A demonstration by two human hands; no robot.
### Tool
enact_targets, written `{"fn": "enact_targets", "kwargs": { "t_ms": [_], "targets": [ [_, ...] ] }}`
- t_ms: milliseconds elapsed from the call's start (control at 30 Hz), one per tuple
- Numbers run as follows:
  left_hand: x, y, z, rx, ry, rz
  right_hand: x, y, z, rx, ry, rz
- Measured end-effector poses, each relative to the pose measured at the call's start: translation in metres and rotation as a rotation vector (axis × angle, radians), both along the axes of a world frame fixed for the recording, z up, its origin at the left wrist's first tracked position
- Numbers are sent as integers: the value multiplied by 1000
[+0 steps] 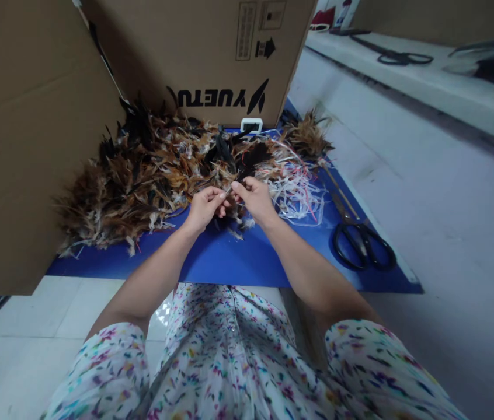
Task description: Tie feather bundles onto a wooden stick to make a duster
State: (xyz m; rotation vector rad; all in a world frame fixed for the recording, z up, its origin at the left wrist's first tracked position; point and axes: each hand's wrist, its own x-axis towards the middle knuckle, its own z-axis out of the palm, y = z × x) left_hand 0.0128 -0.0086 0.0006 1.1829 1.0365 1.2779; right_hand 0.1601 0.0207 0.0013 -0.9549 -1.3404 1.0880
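Handling dark feathers (254, 160) at one o'clock seems the step: left hand (207, 205) and right hand (254, 198) apparently pinch their stems, likely needing steadiness next.

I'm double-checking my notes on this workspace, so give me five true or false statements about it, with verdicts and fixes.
1. The left hand and right hand meet at the base of some dark feathers. True.
2. The right hand is holding scissors. False: the nearest scissors lie on the blue table, to the right of that hand.
3. The large brown feather pile lies left of the white strings. True.
4. The nearest scissors have red handles. False: the handles are black.
5. The large lettering on the cardboard box is right side up. False: it is upside down.
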Motion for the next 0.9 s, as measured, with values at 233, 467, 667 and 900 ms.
{"fn": "enact_targets", "kwargs": {
  "t_ms": [233,467,667,900],
  "targets": [
    [3,-3,1,30,148,1,5,1,-4,81,-79,-47],
    [4,-4,1,57,235,1,7,4,-7,103,-74,-30],
    [2,-3,0,81,325,-5,5,5,-12,122,-62,-23],
    [2,-4,8,67,316,42,6,6,-9,85,2,-16]
  ]
}}
